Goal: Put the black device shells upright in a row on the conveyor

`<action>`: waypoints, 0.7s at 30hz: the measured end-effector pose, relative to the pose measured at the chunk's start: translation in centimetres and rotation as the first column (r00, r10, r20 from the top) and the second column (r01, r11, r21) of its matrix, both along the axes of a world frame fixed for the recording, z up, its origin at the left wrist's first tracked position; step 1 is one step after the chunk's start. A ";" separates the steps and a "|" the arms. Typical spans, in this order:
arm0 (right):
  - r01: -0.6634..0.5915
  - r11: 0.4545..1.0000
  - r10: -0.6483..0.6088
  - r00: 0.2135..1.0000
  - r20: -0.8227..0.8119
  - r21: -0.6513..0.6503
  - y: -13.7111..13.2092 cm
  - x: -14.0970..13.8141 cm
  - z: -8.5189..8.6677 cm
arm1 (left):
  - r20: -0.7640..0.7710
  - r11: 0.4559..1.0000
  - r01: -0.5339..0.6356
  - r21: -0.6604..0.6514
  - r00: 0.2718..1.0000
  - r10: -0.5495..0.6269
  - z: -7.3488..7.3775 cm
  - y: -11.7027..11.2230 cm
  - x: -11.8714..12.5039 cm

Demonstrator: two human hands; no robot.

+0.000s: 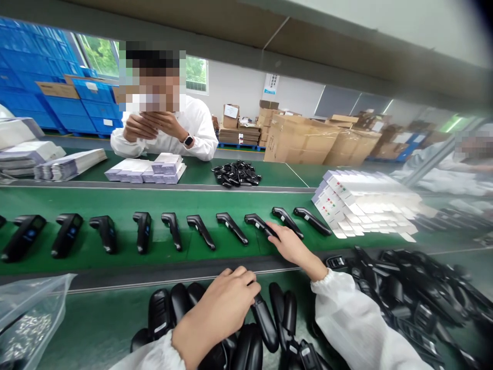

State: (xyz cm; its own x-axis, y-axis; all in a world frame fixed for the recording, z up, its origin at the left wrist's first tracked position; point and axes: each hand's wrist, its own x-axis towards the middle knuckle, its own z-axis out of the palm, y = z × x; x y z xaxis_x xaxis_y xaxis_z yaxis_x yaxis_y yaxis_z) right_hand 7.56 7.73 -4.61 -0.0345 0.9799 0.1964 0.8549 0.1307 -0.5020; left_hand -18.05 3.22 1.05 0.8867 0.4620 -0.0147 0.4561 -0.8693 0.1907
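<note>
My left hand (225, 306) is curled over a black handheld scanner (265, 321) on top of a pile of such scanners (173, 313) at the near edge of the bench. My right hand (290, 244) reaches forward onto the green conveyor belt (115, 203) and touches the handle end of one scanner (262, 225) in a long row of black scanners (142, 231) laid side by side across the belt. Both arms wear white sleeves.
Across the belt a person in white (165, 128) handles something small behind stacked white boxes (154, 169) and a heap of small black parts (236, 173). White boxes (365, 203) are piled at right, more black scanners (416, 288) lie near right, a plastic bag (26, 313) lies at left.
</note>
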 end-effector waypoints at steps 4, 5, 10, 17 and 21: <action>0.111 0.993 -0.114 0.959 0.261 0.024 0.5 -0.7 -1.5 | 0.006 0.999 -0.015 0.032 1.000 0.015 -0.3 0.1 0.3; 0.122 0.992 -0.127 0.949 0.287 0.034 0.6 -0.6 -1.7 | 0.006 0.999 -0.027 0.025 1.000 0.027 -0.1 0.1 0.3; 0.168 0.977 -0.198 0.945 0.262 0.131 0.2 -0.3 -0.6 | -0.010 0.986 -0.114 -0.123 0.993 0.114 1.1 0.2 -0.2; -0.544 0.839 0.513 0.776 -0.366 0.023 -3.4 -4.5 5.2 | 0.214 0.941 -0.207 -0.266 0.940 0.268 1.3 1.5 -0.4; -0.624 0.774 0.513 0.713 -0.477 -0.101 -3.9 -5.2 6.1 | 0.139 0.940 -0.329 -0.087 0.931 0.339 1.8 0.9 0.4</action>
